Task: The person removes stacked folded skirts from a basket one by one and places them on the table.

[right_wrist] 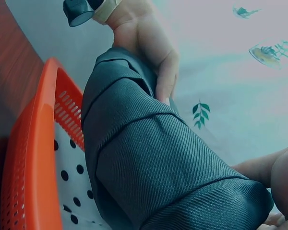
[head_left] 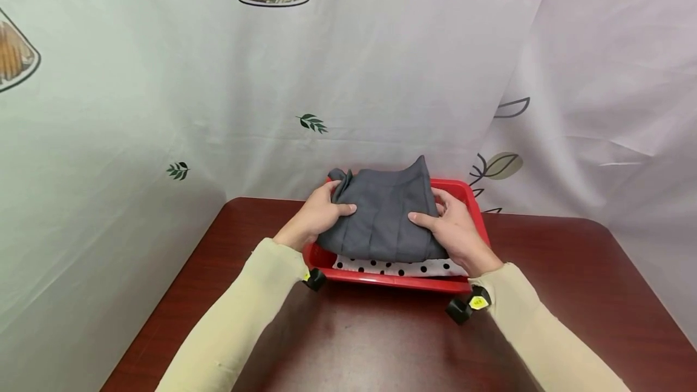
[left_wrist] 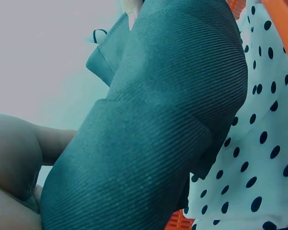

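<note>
A folded dark grey pleated skirt (head_left: 383, 216) is held between both hands over a red basket (head_left: 381, 279). My left hand (head_left: 321, 213) grips its left side, thumb on top and the other fingers underneath, mostly hidden. On the opposite side, my right hand (head_left: 457, 228) pinches the edge with the thumb on top. The right wrist view shows deep pleats across the skirt (right_wrist: 144, 148) and its ribbed weave. A white cloth with black dots (left_wrist: 259, 158) lies in the basket below, partly covered by the skirt in the head view.
The basket stands on a dark red-brown table (head_left: 544, 271), near its back edge. Behind the table hangs a pale curtain (head_left: 392, 65) printed with leaves and jars. Each wrist wears a small black camera (head_left: 460, 310).
</note>
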### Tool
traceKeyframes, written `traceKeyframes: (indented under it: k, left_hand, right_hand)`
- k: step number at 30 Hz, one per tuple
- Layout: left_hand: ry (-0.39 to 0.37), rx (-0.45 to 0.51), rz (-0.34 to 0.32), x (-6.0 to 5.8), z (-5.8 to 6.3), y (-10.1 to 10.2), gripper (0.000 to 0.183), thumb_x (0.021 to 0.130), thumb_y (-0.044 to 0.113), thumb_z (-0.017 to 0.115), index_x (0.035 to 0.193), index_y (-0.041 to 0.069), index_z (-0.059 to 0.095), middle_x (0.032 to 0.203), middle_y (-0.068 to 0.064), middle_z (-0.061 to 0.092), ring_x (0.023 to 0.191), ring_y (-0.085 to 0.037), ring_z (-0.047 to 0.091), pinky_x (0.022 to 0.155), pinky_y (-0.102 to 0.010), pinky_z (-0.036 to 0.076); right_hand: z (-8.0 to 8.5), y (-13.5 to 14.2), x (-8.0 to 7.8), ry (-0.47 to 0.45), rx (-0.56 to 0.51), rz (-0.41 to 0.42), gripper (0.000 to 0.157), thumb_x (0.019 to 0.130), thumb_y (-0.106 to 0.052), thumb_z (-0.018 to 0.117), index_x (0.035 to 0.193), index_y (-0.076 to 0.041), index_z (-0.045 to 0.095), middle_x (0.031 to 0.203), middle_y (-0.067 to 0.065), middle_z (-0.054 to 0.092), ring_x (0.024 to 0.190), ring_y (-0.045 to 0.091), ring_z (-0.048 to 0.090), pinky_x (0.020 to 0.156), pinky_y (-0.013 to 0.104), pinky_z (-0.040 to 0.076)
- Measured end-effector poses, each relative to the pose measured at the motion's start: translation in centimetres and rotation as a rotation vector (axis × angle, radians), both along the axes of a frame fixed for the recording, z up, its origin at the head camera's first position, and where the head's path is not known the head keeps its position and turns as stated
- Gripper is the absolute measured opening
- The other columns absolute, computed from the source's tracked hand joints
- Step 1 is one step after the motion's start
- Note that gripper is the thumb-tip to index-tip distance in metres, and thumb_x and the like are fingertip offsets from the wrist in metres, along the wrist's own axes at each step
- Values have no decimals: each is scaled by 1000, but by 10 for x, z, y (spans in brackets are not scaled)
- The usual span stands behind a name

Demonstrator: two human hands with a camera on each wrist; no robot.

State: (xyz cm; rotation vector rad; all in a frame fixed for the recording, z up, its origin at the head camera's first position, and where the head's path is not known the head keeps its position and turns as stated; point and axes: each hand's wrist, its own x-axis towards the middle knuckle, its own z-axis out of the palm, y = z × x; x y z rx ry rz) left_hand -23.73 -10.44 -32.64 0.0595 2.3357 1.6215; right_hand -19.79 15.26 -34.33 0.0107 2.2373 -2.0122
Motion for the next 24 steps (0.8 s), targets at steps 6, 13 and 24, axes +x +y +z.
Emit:
traceKeyframes:
  k: [6,13,24]
  left_hand:
    - [7,-3,2,0,2,-7,76,97,15,66,160,13,24,150,-13,43,127,-30,53,104,-47,46]
    - [44,30,-7,-1,6,-19,76,98,14,64,161,13,20,153,-13,41,129,-31,53,105,-46,45]
    - [88,-7,6,-1,11,-44,76,98,15,63,161,15,20,146,-16,47,121,-31,58,100,-46,49]
  right_hand:
    - [2,-9,0,12,-44,-8,72,95,-10,70,156,-7,31,137,24,55,93,19,72,79,34,60]
    - [3,-22,-3,58,-103,-11,69,94,-4,69,154,-8,35,134,24,57,91,17,72,76,33,60]
    - [2,-48,-6,85,-162,-8,66,93,-1,69,151,-11,40,129,23,61,86,21,73,73,36,61]
